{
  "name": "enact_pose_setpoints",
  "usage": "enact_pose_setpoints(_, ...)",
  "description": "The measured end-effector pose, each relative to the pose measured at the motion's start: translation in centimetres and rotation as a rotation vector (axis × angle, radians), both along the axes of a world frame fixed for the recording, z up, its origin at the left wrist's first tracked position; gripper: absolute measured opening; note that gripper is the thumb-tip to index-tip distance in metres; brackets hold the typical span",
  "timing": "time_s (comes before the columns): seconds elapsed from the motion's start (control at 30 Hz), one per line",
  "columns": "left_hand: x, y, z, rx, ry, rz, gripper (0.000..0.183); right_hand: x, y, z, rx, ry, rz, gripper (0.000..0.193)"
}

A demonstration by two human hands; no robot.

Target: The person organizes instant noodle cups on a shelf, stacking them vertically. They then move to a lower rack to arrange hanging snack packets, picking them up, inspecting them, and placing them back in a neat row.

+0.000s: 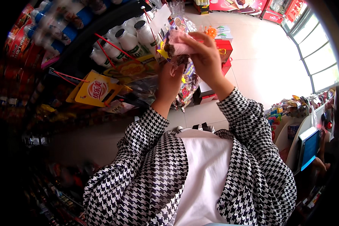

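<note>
My right hand point(206, 51) is closed on a soft pink cloth point(181, 43) with brown patches along its edge. Just below and to the left, my left hand point(169, 77) has its fingers drawn together around something small and dark, which I cannot make out. Both hands are raised in front of a hanging display of wrapped sweets point(187, 88), partly covered by the hands. A yellow and purple package point(163, 49) shows behind the cloth.
White bottles point(129, 40) with dark caps stand on a dark shelf at the left, with red cords across them. A yellow card point(98, 89) hangs from its edge. Red boxes point(224, 51) stand beyond my right hand. A monitor point(309, 148) and another person's arm point(320, 164) are at the far right.
</note>
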State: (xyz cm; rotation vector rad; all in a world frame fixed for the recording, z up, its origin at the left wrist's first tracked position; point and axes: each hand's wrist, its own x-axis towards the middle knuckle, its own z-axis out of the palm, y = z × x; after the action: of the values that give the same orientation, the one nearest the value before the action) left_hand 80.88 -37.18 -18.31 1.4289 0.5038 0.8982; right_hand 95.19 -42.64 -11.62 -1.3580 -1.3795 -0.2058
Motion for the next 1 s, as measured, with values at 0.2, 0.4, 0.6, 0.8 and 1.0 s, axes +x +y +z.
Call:
enact_pose_setpoints(0.2, -0.2, 0.5, 1.0, 0.109, -0.059, 0.025, 0.030, -1.9, -2.5, -6.1, -0.116, -0.017, 0.027, 0.059)
enact_pose_setpoints(0.4, -1.3, 0.2, 1.2, 0.075, 0.110, 0.029, 0.032, 0.1, -6.9, -9.9, -0.266, 0.122, 0.053, 0.050)
enact_pose_setpoints(0.6, -1.1, -0.9, 0.5, 0.173, -0.019, 0.062, 0.028, 1.9, -8.0, -12.0, -0.044, 0.980, -0.088, 0.032)
enact_pose_setpoints(0.8, -2.3, -1.6, -0.2, -0.002, -0.140, -0.081, 0.039, 0.4, -6.9, -2.6, 0.143, 0.339, -0.225, 0.037)
enact_pose_setpoints(1.0, -2.9, -1.8, 0.5, -0.050, -0.057, 0.034, 0.037, 1.2, -1.3, 1.4, 0.010, -0.169, 0.054, 0.054)
